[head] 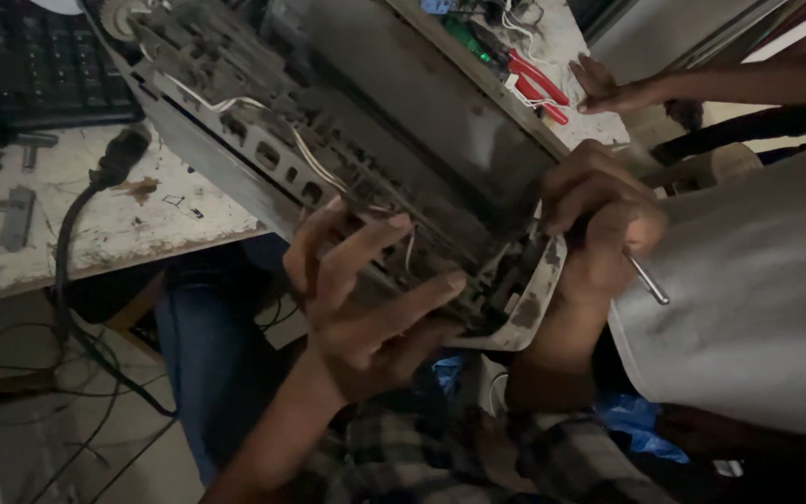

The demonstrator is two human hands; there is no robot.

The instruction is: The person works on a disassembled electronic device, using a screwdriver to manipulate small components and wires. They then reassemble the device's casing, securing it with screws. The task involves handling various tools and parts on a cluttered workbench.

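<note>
A dusty opened machine chassis [347, 131], grey with slots and thin white wires, lies tilted over the edge of a worn white bench [132, 219]. My left hand [366, 299] supports its lower edge from underneath, fingers spread along the frame. My right hand [599, 224] grips the chassis's pale end cap [524, 308] and also holds a thin metal tool shaft [647, 280], which sticks out to the lower right.
Another person's hand [608, 89] rests on the bench at the upper right beside red-handled pliers [538, 84] and green tools. A black keyboard [39, 61] sits at the upper left. A black cable [76, 243] hangs off the bench. A grey-clad person [757, 299] stands close on the right.
</note>
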